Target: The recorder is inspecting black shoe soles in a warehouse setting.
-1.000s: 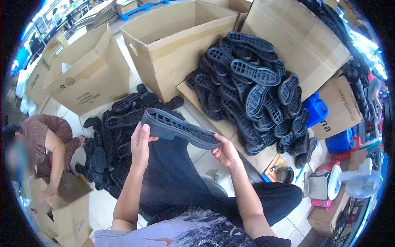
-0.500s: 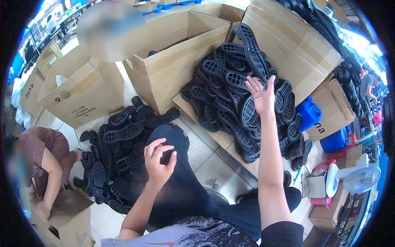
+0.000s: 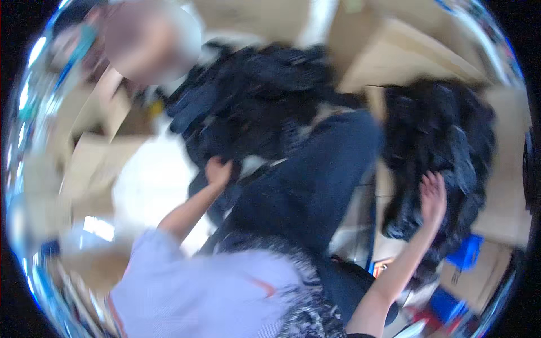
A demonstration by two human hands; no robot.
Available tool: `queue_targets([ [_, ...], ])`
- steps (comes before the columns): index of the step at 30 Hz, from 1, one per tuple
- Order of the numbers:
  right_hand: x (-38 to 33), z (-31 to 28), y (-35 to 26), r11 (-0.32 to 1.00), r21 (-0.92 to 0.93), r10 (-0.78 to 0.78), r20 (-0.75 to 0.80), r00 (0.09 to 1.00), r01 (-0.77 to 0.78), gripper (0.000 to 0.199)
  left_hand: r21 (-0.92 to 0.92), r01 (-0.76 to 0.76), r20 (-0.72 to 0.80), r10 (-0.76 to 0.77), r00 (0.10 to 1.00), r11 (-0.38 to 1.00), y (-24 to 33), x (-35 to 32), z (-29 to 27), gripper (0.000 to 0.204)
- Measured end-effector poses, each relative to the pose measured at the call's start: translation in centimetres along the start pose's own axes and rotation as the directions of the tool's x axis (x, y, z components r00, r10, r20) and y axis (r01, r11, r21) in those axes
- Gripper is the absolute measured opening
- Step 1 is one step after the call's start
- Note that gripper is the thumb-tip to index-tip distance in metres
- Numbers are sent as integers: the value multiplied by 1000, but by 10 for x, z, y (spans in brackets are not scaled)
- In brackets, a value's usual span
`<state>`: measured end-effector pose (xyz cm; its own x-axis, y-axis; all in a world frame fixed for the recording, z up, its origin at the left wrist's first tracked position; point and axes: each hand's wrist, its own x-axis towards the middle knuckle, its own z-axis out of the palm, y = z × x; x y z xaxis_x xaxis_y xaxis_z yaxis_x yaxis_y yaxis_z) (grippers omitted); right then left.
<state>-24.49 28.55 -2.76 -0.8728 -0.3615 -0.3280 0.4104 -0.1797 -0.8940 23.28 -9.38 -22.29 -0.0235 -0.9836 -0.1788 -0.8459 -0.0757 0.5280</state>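
Cardboard boxes (image 3: pixel 394 62): lying across 12 to 3 o'clock, tan, badly smeared by motion blur; more tan cardboard (image 3: pixel 90 158) sitting at 9 o'clock.
Trouser leg (image 3: pixel 315 180): dark blue, running from centre up toward 1 o'clock, lying btwn the two black piles.
Pale shirt (image 3: pixel 203 293): filling 6 to 7 o'clock, w/ a dark patterned part beside it toward 5.
Left sole pile (image 3: pixel 253 96): black rubber shoe soles heaping at 11 to 12 o'clock, on the pale floor (image 3: pixel 146 180); single soles too blurred to tell apart.
Right sole pile (image 3: pixel 439 135): black shoe soles spilling at 2 to 4 o'clock against the cardboard; tread not readable.
Blue item (image 3: pixel 468 250): sitting at 4 o'clock under the right pile; kind can't tell.
Left hand (image 3: pixel 218 172): reaching to about 10 o'clock of centre, fingers curling in at the lower edge of the left sole pile, touching or just at it; whether it's clamping a sole, can't tell, too blurred.
Right hand (image 3: pixel 433 197): lifting at 3 o'clock, fingers spreading apart, palm lying against the lower edge of the right sole pile; nothing seen held.
Other person: blurred shape at 11 o'clock, well apart from both hands.
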Motion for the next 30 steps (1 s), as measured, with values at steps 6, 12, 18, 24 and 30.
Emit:
queue_targets([
  [6,-8,-45,54,973,29,230,-181,956,-229,42,-160,537,-201,-560,803,828,-98,-10,-11,74],
  [12,-15,-57,67,970,125,223,-114,968,-209,45,-606,730,453,-616,644,317,-104,25,-15,52],
  [18,-14,-57,74,978,106,191,-131,973,-178,41,-776,631,543,-536,647,-25,-63,42,-5,37],
  [24,-23,-59,102,958,79,280,-34,959,-277,37,-804,594,552,-331,765,33,90,-1,-47,25],
  [30,-36,-12,93,969,91,234,-27,972,-230,40,-848,509,526,120,842,150,221,-71,-109,20],
])
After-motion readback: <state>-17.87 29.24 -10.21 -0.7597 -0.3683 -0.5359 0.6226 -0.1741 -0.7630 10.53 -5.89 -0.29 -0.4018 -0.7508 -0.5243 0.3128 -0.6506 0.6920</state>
